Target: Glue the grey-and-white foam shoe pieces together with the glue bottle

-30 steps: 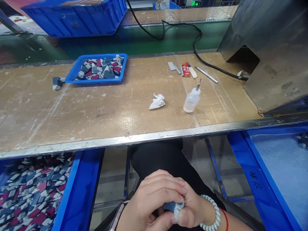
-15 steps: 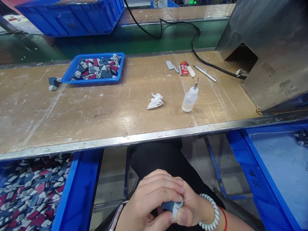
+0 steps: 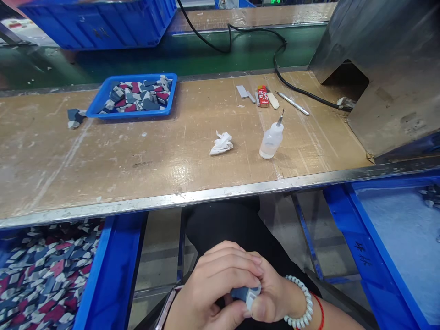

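Over my lap, a small dark blue-grey and white plastic piece is held between both hands. My left hand is closed, its fingers wrapped over the piece from above and its thumb at the near side. From the right, my right hand also grips it, thumb against the white end. Much of the piece is hidden by the fingers. Similar pieces fill a small blue tray on the bench, and a few lie loose to its left.
On the bench stand a clear needle-tipped bottle, crumpled white tissue, a red lighter and a silver pen-like tool. Blue bins flank my legs. A metal housing and black cable are at right.
The view has shifted very slightly. Both hands keep the same grip on the piece, with no visible movement.
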Tool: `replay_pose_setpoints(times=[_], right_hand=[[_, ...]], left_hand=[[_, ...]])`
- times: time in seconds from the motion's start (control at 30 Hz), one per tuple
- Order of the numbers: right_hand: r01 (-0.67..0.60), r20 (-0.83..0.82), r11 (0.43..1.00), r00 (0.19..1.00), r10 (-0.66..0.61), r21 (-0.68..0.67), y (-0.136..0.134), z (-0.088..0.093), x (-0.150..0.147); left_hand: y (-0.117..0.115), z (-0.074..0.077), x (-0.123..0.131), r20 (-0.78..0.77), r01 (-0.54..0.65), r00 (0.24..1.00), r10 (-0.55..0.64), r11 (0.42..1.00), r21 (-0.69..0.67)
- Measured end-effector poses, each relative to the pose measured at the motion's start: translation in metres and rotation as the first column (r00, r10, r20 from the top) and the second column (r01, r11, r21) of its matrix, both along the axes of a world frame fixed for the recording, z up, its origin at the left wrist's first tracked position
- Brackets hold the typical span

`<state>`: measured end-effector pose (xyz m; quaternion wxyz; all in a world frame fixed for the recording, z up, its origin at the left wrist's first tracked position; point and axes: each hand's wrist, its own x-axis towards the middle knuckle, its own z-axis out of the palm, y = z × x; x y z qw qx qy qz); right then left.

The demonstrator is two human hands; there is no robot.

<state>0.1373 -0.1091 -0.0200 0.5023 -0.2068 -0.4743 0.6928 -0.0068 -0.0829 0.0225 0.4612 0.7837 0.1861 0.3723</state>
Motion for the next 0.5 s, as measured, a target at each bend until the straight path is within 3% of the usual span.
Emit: replay_pose_setpoints(times=[0.37,0.5], right_hand=[[0.010,-0.083,0.999,0.997,-0.006,0.047,0.0005,-0.0026,-0.0014],[0.073,-0.072,0.991,0.995,-0.065,0.116,0.0000,0.0007,-0.0025]], left_hand=[[0.0001,-0.0066,-0.0041,-0.005,0.025,1.000,-0.025,0.999,0.036],[0.0003,-0.0073,-0.0030,-0.009,0.013,1.000,-0.012,0.999,0.045]])
